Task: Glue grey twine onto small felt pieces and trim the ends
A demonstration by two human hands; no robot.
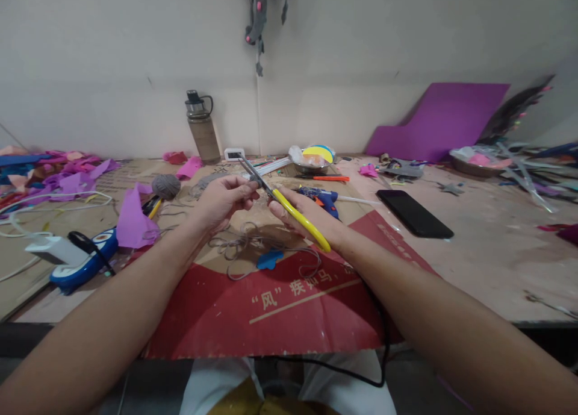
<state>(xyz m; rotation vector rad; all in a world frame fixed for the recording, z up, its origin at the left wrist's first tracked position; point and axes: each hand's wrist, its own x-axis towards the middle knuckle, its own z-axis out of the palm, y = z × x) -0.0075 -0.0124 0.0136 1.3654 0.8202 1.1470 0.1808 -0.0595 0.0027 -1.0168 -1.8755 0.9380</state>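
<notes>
My right hand (304,215) grips scissors (300,216) with a yellow handle. Their metal blades point up and to the left, apart at the tips, close to my left fingers. My left hand (229,199) is closed in a pinch beside the blades; what lies between thumb and finger is too small to make out. Below both hands, loose grey yarn (246,237) lies tangled on the cardboard. A small blue cut-out shape (270,259) rests among its loops.
A red printed cardboard sheet (203,318) covers the table's front. Leftward are a grey yarn ball (166,187), purple scraps (135,219) and a blue power strip (83,264). Behind stand a bottle (203,129) and a bowl (311,162); rightward, a glue gun (323,199) and phone (414,213).
</notes>
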